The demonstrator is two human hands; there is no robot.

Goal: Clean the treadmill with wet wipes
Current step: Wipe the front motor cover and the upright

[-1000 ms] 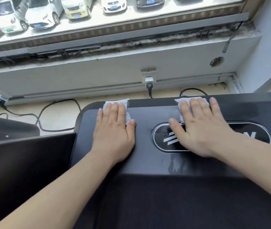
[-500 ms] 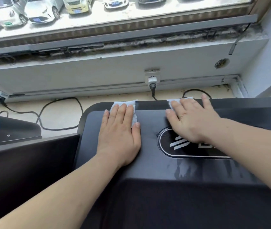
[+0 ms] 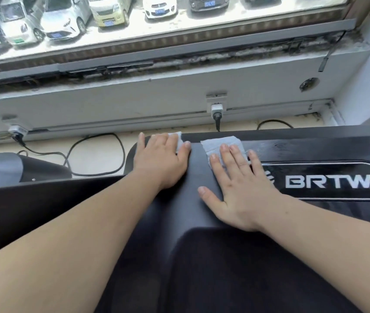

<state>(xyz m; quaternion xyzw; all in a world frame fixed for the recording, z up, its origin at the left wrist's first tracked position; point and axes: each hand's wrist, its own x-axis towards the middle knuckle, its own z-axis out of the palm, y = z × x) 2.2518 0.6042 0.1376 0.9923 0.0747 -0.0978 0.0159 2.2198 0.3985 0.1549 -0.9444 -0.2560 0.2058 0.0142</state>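
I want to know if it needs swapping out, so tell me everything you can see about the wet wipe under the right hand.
The wet wipe is a thin white sheet, roughly rectangular and slightly crinkled, cloth-like in look. It lies flat on the black treadmill cover near its far edge, just left of the BRTW logo. The right hand presses on it with straight fingers, hiding its near part. Its far edge and left side show. No dirt is plain on the visible part.

left wipe (image 3: 179,140) mostly hidden, treadmill (image 3: 315,149) cropped right
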